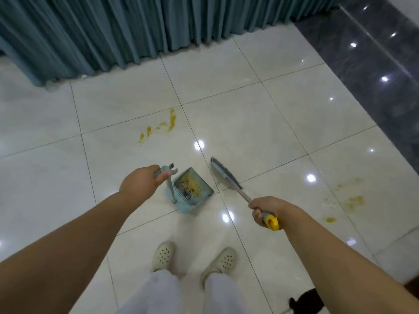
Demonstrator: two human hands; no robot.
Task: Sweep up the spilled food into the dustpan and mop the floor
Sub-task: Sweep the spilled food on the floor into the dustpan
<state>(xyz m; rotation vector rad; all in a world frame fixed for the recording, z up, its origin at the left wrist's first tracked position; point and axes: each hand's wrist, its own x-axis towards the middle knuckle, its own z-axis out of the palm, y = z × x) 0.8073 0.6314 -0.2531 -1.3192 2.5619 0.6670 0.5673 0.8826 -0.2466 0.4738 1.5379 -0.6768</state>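
From the head camera I look down at a shiny white tile floor (260,123). Thin dark lines run between the big square tiles, and bright spots of light shine on them. A long blue-green curtain (136,30) hangs across the top and its hem reaches the floor. On the right the white tiles end at a strip of dark, glossy stone floor (381,64).

My left hand (138,184) is out in front. Its grip is closed round the top of the dustpan handle (169,186), a grey stick that stands almost straight up. The dustpan (192,189) is light blue and sits on the floor just ahead of my feet. Yellow and dark bits of spilled food (191,181) lie inside it.

My right hand (266,211) has its grip wrapped tight round the end of the broom handle (244,197), near the yellow cap (273,223). The broom head (223,173) is purple and grey. It rests on the floor just to the right of the dustpan, near it but not touching.

Yellow smears (167,123) mark the tiles beyond the dustpan, closer to the curtain. More yellow stains (351,201) sit on the floor to my right.

At the bottom I see my two cream shoes (163,256) with holes in them and pale trousers (158,293). A small dark thing (306,302) sits at the lower right edge; I cannot tell what it is.
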